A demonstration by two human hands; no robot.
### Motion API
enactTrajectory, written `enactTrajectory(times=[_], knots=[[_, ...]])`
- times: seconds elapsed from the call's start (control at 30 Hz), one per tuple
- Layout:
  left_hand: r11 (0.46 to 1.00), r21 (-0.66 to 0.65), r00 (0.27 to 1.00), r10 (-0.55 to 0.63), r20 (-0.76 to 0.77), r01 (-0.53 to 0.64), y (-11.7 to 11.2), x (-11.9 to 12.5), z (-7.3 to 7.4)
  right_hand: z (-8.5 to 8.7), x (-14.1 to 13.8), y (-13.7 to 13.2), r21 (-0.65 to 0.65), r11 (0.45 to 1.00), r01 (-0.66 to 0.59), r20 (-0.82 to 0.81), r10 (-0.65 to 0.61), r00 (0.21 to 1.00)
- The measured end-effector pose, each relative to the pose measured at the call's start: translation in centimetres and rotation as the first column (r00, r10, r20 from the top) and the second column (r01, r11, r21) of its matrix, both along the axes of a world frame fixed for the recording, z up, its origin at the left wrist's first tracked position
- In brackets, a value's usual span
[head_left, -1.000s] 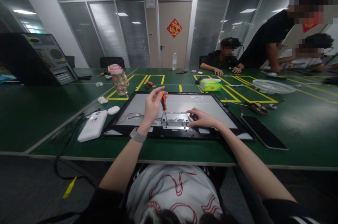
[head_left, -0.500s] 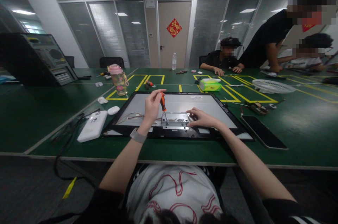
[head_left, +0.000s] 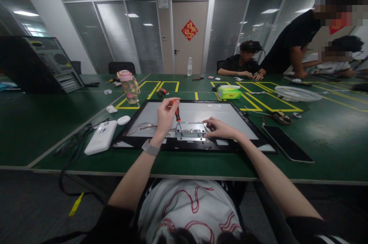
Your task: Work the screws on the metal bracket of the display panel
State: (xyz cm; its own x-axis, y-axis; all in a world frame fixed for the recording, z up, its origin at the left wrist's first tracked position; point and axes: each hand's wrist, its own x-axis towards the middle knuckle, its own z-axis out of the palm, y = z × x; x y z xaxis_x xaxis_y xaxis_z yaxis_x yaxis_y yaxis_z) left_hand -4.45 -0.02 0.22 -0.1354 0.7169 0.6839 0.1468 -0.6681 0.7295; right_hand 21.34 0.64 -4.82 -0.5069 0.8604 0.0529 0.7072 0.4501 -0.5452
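A flat monitor panel in a black frame lies face down on the green table in front of me. A small metal bracket sits on its near middle. My left hand is closed round an orange-handled screwdriver, held upright with its tip on the bracket's left end. My right hand rests on the bracket's right end, fingers curled and pressing down on it. A grey watch band circles my left wrist.
A white power bank and cables lie left of the panel; a dark phone lies to the right. Further back stand a pink-lidded bottle, a green tissue pack, a white fan grille and a computer case. Other people work at the far right.
My left hand has shifted slightly on the screwdriver handle, fingers turning at its top. The right hand and panel have stayed where they were.
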Motion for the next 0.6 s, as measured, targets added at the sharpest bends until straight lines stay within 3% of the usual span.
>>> enactTrajectory(times=[0.2, 0.47, 0.6], knots=[[0.998, -0.007, 0.998, 0.062, 0.014, -0.062, 0.12, -0.07, -0.26, -0.27, 0.10, 0.25, 0.008, 1.000, -0.004, 0.004, 0.004, 1.000], [0.994, -0.024, 0.989, -0.105, 0.101, 0.108, 0.19, 0.24, 0.07, -0.03, 0.00, -0.02, 0.008, 1.000, -0.003, -0.002, 0.003, 1.000], [0.998, -0.009, 0.997, -0.068, 0.043, 0.068, 0.09, 0.16, 0.03, -0.01, -0.01, -0.06, 0.001, 1.000, -0.001, -0.016, 0.001, 1.000]])
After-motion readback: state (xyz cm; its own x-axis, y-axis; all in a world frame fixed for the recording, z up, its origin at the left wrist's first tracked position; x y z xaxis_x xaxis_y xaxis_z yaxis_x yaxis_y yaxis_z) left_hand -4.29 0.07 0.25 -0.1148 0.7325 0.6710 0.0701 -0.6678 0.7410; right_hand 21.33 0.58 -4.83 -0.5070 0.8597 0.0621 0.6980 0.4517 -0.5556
